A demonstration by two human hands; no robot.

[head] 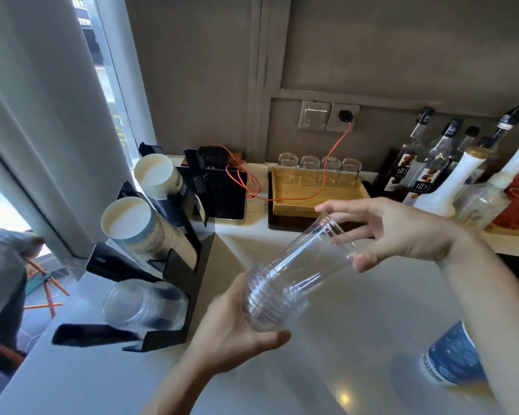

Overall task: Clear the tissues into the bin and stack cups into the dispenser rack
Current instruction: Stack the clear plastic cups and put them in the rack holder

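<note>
The white tabletop (357,330) carries the black dispenser rack (174,295) on my left side. Its two upper slots hold paper cups, and the lowest slot holds clear plastic cups (141,307) lying on their side — this is where my load should go, I think. Between my hands I hold a stack of clear cups (294,271), tilted above the tabletop. My left hand (237,330) curls under the wide rim end, and the fingers (360,260) of my right hand (402,232) pinch the narrow base end. To do it well, I should turn the stack to match the cups in the slot (the plastic looks thin, so no squeezing) and slide it in straight. One blue paper cup (453,354) waits near my right arm.
</note>
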